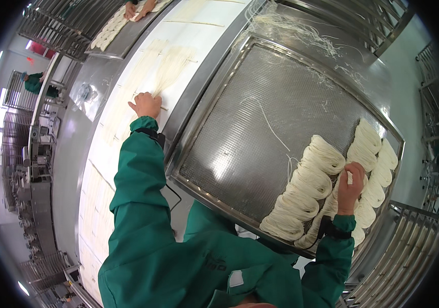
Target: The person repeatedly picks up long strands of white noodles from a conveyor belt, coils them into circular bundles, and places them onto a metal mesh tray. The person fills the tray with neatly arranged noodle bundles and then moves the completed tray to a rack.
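Note:
My left hand (146, 105) reaches out onto the white conveyor belt (127, 87) and pinches the near end of a flat sheaf of pale noodle strands (170, 66). My right hand (350, 187) presses on a folded noodle bundle (340, 192) among several coiled white noodle bundles (314, 177) laid in rows at the right end of a large metal mesh tray (260, 97). Both arms wear green sleeves.
Loose noodle strands (301, 31) lie scattered on the steel surface beyond the tray. Another person's hands (138, 8) arrange noodle bundles on a far tray (122, 36). A person in green (34, 82) stands at far left. Metal racks (404, 256) stand at right.

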The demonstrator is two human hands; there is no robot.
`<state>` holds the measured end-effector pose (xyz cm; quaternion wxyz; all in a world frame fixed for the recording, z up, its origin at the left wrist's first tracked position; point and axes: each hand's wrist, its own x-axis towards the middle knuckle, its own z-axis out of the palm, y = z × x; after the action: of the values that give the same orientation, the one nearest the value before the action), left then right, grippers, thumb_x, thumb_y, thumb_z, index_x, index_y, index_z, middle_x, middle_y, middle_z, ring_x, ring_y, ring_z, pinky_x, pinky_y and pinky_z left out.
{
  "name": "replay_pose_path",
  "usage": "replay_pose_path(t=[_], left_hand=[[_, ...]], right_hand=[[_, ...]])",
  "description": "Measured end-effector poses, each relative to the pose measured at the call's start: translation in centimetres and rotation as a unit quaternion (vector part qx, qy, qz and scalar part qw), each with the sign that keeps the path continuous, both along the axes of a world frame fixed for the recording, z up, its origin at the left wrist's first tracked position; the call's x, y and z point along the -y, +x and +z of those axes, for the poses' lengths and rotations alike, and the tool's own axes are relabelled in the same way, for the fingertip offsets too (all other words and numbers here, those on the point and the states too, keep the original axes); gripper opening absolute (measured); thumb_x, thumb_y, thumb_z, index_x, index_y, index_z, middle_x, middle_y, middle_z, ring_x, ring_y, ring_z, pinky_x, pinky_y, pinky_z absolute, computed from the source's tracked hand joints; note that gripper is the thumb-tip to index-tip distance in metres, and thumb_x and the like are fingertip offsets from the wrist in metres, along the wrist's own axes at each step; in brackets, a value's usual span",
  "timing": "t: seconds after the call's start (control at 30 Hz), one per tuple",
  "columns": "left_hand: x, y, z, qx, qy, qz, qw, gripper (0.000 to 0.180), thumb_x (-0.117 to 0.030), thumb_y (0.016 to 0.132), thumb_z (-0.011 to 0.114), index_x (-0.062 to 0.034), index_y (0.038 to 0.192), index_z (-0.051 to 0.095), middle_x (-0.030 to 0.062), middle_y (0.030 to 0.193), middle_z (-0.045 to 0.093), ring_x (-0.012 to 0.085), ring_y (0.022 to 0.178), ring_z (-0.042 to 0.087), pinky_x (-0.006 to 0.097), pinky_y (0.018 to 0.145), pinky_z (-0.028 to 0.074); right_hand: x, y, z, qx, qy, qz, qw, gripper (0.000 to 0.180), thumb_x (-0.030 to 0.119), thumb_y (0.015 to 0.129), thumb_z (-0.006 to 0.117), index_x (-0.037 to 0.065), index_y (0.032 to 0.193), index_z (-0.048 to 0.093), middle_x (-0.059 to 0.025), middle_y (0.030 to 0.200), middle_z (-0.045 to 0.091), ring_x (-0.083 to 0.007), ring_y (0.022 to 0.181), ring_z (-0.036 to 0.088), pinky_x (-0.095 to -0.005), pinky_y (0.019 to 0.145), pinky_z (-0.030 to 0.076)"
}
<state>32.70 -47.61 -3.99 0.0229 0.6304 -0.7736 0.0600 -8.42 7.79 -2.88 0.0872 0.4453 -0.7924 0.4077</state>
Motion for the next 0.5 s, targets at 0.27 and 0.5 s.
replay_pose_path(t=[0.27, 0.5], left_hand=[[-7.1, -15.1, 9.4, -0.437, 0.353, -0.179, 0.808, 0.020, -0.019, 0.095, 0.061, -0.0030, 0.104, 0.068, 0.0015, 0.091, 0.067, 0.0131, 0.085, 0.059, 0.027, 0.082, 0.046], [-21.6, -28.1, 17.5, -0.536, 0.540, -0.320, 0.564, 0.019, -0.008, 0.094, 0.063, -0.0001, 0.112, 0.066, 0.0030, 0.096, 0.067, 0.0117, 0.087, 0.060, 0.027, 0.086, 0.048]], right_hand=[[10.1, 1.5, 3.6, 0.012, -0.017, 0.048, 0.999, 0.030, 0.001, 0.081, 0.072, 0.005, 0.110, 0.069, -0.0169, 0.118, 0.065, -0.0365, 0.113, 0.060, -0.0446, 0.101, 0.046], [21.4, 4.5, 8.5, -0.015, -0.128, 0.056, 0.990, 0.094, 0.020, 0.072, 0.085, 0.000, 0.151, 0.037, -0.0230, 0.139, 0.052, -0.0393, 0.133, 0.049, -0.0527, 0.113, 0.034]])
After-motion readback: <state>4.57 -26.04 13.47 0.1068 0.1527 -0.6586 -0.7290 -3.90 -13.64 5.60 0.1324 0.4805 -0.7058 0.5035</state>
